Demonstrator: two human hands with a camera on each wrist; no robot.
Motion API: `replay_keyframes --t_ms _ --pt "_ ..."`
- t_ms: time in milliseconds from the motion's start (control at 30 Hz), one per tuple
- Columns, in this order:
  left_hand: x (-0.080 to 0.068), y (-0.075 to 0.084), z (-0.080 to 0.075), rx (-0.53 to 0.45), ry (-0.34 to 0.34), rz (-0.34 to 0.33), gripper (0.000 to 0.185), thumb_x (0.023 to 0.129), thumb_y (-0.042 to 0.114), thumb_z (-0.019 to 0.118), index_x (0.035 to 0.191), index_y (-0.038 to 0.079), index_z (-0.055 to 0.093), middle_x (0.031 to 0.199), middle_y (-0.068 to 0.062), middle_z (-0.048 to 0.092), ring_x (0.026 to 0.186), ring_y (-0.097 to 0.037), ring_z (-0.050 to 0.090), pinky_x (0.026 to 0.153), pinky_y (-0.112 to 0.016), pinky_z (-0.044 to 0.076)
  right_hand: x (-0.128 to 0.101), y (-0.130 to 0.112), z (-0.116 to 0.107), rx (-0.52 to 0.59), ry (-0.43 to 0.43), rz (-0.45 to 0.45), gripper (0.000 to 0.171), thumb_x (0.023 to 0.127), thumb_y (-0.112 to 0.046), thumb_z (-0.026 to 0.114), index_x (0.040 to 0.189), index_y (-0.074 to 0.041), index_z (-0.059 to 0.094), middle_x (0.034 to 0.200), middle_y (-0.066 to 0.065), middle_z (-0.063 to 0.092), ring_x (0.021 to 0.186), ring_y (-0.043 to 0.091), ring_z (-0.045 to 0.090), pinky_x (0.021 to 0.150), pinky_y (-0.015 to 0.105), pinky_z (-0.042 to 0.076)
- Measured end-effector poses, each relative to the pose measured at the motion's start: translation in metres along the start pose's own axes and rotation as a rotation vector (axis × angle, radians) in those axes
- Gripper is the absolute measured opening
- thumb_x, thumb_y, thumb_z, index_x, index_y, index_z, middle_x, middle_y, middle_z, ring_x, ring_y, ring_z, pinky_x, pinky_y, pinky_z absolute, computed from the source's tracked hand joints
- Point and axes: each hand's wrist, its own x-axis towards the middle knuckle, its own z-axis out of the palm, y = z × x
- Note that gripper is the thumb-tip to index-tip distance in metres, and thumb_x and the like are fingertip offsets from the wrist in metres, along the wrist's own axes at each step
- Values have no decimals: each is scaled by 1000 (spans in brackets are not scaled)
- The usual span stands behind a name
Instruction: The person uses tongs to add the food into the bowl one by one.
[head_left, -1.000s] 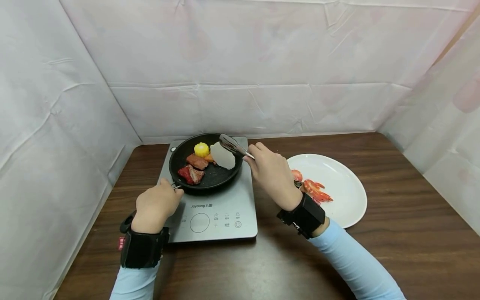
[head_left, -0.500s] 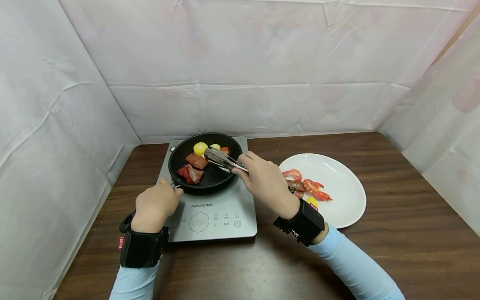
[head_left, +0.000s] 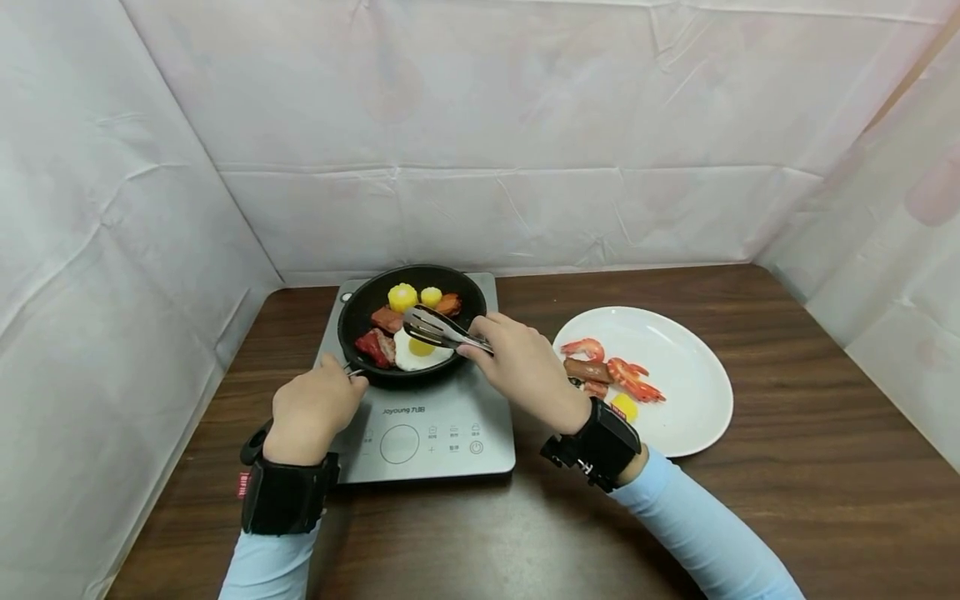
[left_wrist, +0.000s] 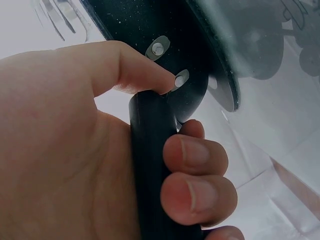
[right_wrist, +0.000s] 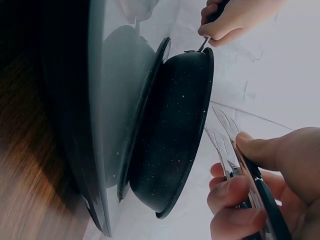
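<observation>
The left hand (head_left: 313,412) has its grip wrapped round the handle (left_wrist: 157,175) of a frying pan (head_left: 367,304) on a cooker (head_left: 465,400) near the counter's (head_left: 825,433) far left corner. A fried egg (head_left: 408,358) lies yolk up in the pan. Over it are tongs (head_left: 442,333), held in the right hand's (head_left: 528,367) curled grip. Farther right, short of the counter's right edge, a plate (head_left: 690,375) bears shrimp (head_left: 633,381).

left hand (head_left: 315,412): fingers curled, gripping | right hand (head_left: 531,368): fingers curled, thumb pressing | hands apart, forearms (head_left: 708,525) angled inward
</observation>
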Motion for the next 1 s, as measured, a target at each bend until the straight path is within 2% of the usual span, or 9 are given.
replay_keyframes --t_ms 233,433,667,1000 --pt "-1 0 0 3 -4 4 55 104 35 43 125 -16 44 78 -20 61 65 -29 58 56 -38 44 0 -2 2 -5 -48 49 40 96 -50 66 118 -17 68 106 -2 65 76 18 63 66 36 51" --pt "0 -1 0 -7 -10 2 56 104 34 43 127 -17 42 79 -19 61 65 -29 57 56 -38 43 -1 -4 2 11 -41 61 49 94 -54 66 125 -16 66 117 -1 66 81 21 68 69 39 54" --pt "1 -1 1 -8 -2 4 55 104 35 43 124 -15 44 78 -19 60 65 -29 57 56 -38 43 -3 -7 1 28 -76 75 52 92 -59 66 124 -18 67 114 -3 65 79 20 66 67 36 52" --pt "0 0 -2 5 -14 -1 57 105 38 42 125 -16 43 80 -21 61 66 -29 58 56 -38 44 -11 -8 -4 21 -79 57 51 90 -58 70 123 -19 69 116 -3 66 79 19 66 66 35 52"
